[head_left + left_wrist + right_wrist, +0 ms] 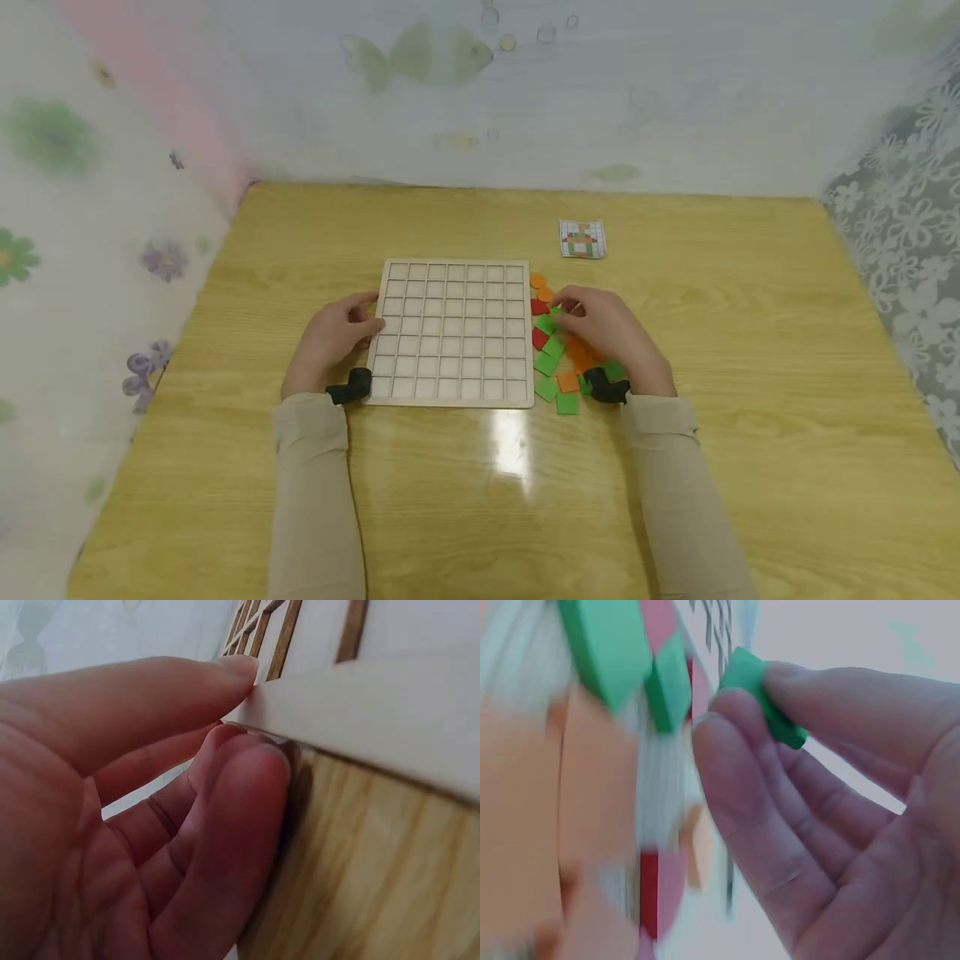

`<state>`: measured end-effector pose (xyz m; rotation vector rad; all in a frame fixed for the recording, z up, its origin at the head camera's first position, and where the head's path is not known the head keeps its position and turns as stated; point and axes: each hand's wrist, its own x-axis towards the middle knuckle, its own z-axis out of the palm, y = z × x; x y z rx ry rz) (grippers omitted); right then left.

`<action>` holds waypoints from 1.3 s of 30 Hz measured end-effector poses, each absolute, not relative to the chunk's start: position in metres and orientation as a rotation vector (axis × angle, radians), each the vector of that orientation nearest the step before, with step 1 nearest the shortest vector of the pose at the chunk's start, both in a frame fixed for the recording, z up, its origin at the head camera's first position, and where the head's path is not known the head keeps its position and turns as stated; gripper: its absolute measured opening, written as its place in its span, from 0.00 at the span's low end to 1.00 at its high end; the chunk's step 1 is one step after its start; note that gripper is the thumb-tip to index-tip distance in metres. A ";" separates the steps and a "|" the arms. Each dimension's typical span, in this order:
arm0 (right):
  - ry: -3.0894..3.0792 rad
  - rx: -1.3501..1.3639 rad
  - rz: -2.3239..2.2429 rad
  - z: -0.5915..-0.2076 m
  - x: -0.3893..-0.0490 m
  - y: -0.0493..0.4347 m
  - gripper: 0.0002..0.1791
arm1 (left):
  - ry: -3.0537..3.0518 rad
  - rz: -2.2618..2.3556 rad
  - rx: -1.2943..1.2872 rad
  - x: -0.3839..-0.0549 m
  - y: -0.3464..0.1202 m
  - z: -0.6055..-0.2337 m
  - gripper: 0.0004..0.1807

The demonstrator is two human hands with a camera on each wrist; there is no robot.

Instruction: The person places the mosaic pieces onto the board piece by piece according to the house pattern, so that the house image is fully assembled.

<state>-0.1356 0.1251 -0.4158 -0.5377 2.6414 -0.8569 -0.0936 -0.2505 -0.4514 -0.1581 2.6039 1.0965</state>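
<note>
A pale wooden grid board (453, 328) lies flat on the table, its square cells bare. My left hand (333, 333) pinches the board's left edge; in the left wrist view the thumb rests on the rim and the fingers curl in against the side. Over the loose tiles at the board's right, my right hand (609, 323) holds a small green tile (744, 677) between thumb and fingertips. Below it lie green square tiles (547, 364), red pieces (540, 338), orange squares (568, 382) and orange round pieces (537, 281), some hidden by the hand and wrist.
Behind the tiles, toward the back of the wooden table (750, 333), lies a small card (582, 239) printed with a coloured grid picture. Decorated walls (675, 100) border the table at the back and sides. Dark camera mounts (606, 387) sit at both wrists.
</note>
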 end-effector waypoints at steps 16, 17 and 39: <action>2.476 -0.712 -1.034 -0.413 -0.128 0.058 0.14 | 2.625 1.075 -0.186 -0.100 -0.255 -0.439 0.30; 2.464 -0.700 -1.045 -0.414 -0.127 0.054 0.13 | 2.625 1.076 -0.183 -0.100 -0.255 -0.439 0.30; 2.379 -0.764 -1.019 -0.438 -0.093 -0.021 0.08 | 2.629 1.105 -0.214 -0.095 -0.250 -0.451 0.28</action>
